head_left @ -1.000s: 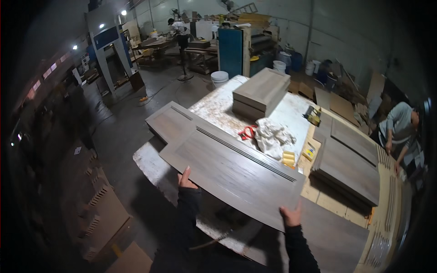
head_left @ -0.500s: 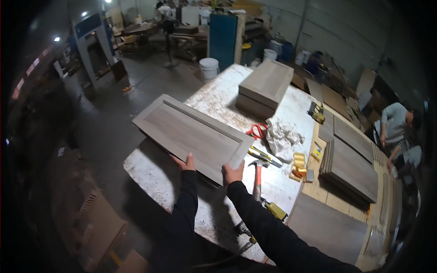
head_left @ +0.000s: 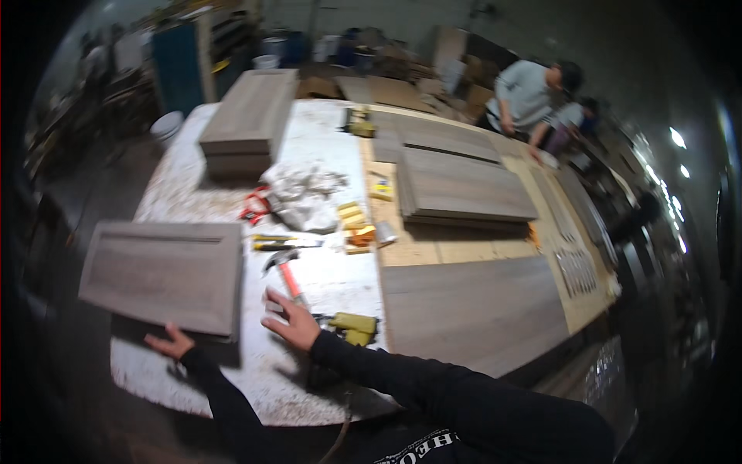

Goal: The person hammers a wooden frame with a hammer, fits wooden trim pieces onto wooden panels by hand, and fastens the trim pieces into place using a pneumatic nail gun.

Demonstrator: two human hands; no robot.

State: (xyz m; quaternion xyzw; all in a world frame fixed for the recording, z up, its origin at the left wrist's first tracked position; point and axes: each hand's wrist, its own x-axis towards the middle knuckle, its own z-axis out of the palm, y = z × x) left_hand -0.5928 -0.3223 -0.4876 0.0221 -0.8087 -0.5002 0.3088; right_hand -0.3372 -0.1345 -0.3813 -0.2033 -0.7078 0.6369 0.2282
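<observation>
A grey-brown wooden cabinet door (head_left: 164, 277) with a recessed panel lies at the left end of the white worktable (head_left: 232, 390). My left hand (head_left: 171, 342) is open at its near edge, fingers spread; whether they touch the wood I cannot tell. Off the door, my right hand (head_left: 294, 321) hangs open over the table, thumb and fingers apart. Just beyond it is a claw hammer (head_left: 287, 276) with a red handle. Beside my right wrist lies a yellow-green power tool (head_left: 354, 328), partly hidden by my sleeve.
Farther back sit red-handled scissors (head_left: 256, 206), a crumpled white cloth (head_left: 305, 193), yellow boxes (head_left: 353, 218) and a stack of door panels (head_left: 251, 116). More panels (head_left: 468, 189) lie on the right-hand table, near a large flat board (head_left: 479, 309). Two people (head_left: 529, 97) work at the far right.
Both hands gripped the door earlier; my right hand has come off it to the right, and my left hand has opened. The door now rests flatter, and the view has swung right.
</observation>
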